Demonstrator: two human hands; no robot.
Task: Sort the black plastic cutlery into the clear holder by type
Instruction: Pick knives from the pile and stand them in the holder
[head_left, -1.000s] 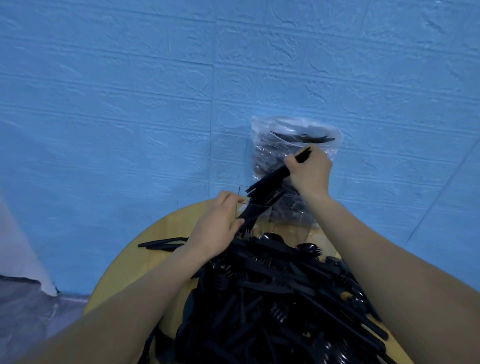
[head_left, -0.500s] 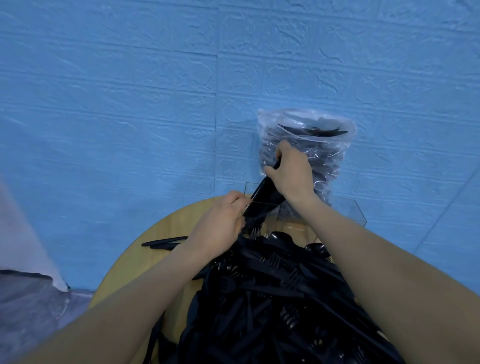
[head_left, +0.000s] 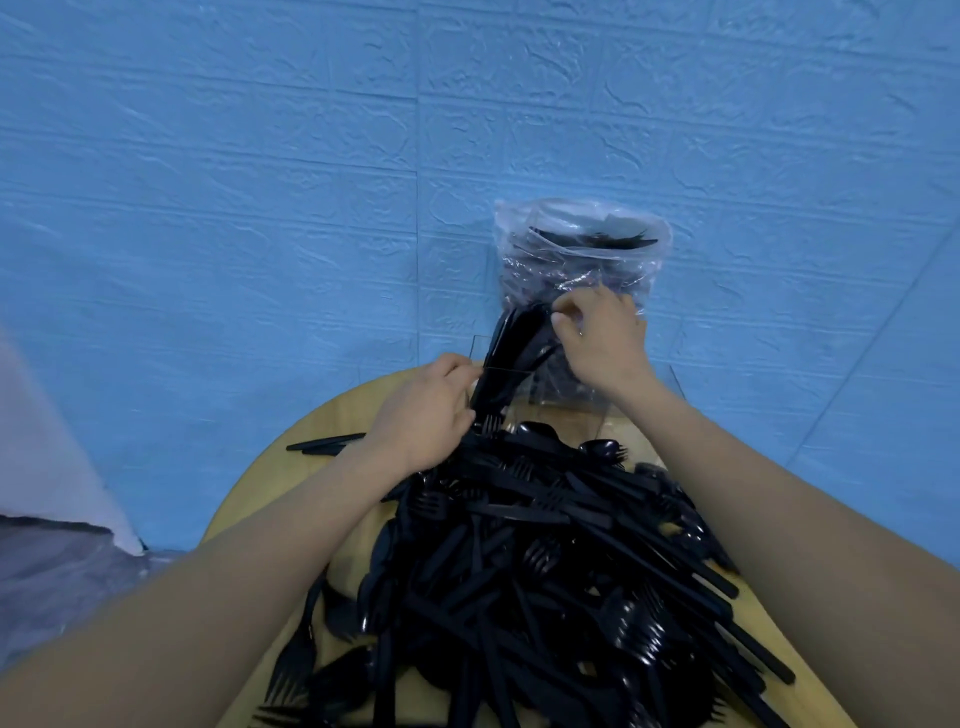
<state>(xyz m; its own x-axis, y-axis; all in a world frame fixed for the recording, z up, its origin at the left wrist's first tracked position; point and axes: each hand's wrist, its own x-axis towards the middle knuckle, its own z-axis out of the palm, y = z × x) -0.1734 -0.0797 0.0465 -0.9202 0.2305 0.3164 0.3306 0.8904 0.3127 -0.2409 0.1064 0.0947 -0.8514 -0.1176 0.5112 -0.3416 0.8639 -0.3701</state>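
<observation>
While your left hand (head_left: 423, 415) curls against the near left wall of the clear holder (head_left: 670, 382), its fingers rest on the bundle of black cutlery handles (head_left: 506, 358) standing tilted in the holder's left compartment; whether they grip the bundle or only steady it, you cannot tell from this view. Your right hand (head_left: 602, 340) sits above the holder with thumb and fingers pinched narrow near the top of that bundle, and the tips blur into the plastic, so contact is uncertain. Half a second ago that hand was wrapped around the handles lower down; it now stands higher and further right, in front of the clear plastic bag (head_left: 582, 260) of more cutlery that leans on the blue wall (head_left: 260, 208). The bundle stands steeper than before. The loose pile of black forks, knives and spoons (head_left: 545, 561) covers the round wooden table (head_left: 260, 499), unchanged. Two stray black pieces (head_left: 324, 444) lie apart at the left.
</observation>
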